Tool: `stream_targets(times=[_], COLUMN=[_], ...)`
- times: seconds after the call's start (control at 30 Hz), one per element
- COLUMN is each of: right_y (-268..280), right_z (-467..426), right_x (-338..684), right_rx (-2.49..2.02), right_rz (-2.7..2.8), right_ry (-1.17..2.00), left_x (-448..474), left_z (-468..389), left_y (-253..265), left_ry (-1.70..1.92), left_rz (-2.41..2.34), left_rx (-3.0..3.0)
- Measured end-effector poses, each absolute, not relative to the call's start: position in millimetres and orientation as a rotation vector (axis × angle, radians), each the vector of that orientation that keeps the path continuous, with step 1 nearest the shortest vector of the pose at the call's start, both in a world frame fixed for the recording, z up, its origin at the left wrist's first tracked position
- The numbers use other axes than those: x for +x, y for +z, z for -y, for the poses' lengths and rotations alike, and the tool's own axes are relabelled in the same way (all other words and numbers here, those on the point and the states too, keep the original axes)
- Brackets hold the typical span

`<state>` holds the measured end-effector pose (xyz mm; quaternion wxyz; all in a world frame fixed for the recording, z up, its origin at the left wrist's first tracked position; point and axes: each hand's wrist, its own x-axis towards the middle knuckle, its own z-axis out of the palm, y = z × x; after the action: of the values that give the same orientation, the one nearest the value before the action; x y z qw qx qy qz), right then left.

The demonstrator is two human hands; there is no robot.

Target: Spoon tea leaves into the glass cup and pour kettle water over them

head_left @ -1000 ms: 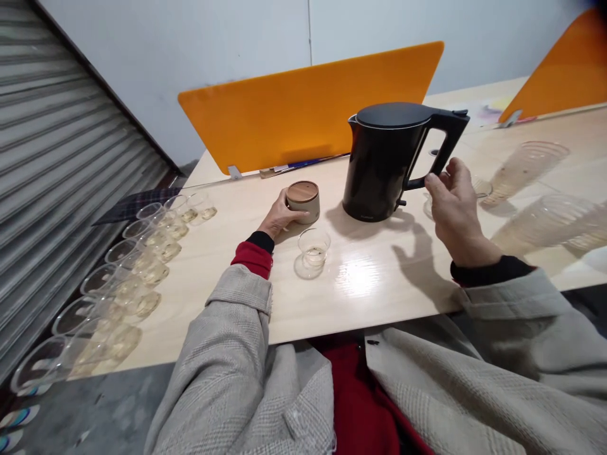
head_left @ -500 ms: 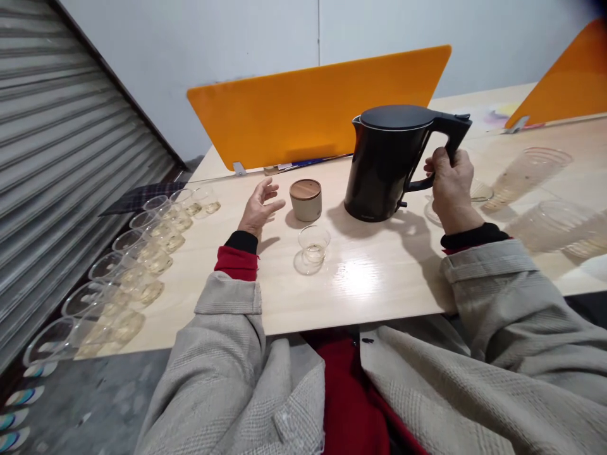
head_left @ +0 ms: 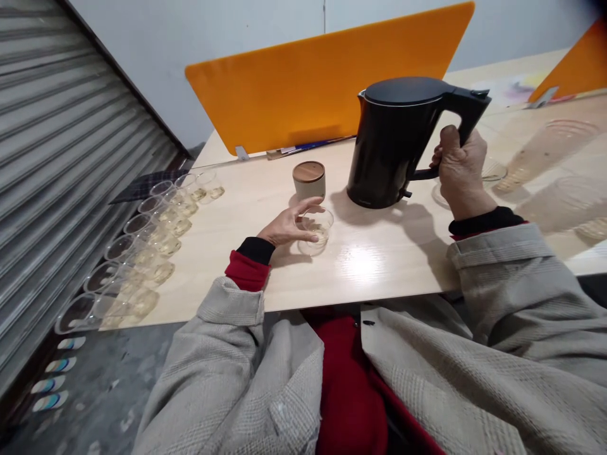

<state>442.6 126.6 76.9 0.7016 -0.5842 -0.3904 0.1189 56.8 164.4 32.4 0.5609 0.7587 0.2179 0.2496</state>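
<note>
Grey checked jacket sleeves (red-and-black cuffs)

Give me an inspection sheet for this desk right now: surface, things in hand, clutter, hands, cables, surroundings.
Surface: pale wooden table, glossy, with glare near the front edge.
Things in hand: black kettle upright, lid shut; whether it rests on the table cannot be told. Small clear glass in front of it, a little pale liquid inside.
Clutter: lidded round jar behind the glass; row of clear cups along the left edge; more clear cups at right.
Hands: right hand closed on the kettle handle; left hand touching the glass.
Cables: nothing seen.
Surroundings: orange divider, roller shutter at left, white wall.
</note>
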Motion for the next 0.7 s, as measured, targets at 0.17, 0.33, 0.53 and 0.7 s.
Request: stream_targets(times=[0.17,0.33,0.53,0.7], right_y=[78,81,92,94], right_z=[-122,-115,-109,-109], right_x=[437,428,421,418], right_rx=[-1.297,-1.281,-1.219,-1.108], right_rz=[0.865,0.837,0.793,0.823], right_ry=[0.250,0.265,0.269,0.251], left_x=[58,56,40,26], left_z=[-158,-153,-156,-113], left_y=[27,26,34,66], left_ry=[0.528,0.557,0.560,0.940], left_rz=[-0.495,-0.519,-0.516,-0.671], left_rx=[1.706,1.770,1.893,2.024])
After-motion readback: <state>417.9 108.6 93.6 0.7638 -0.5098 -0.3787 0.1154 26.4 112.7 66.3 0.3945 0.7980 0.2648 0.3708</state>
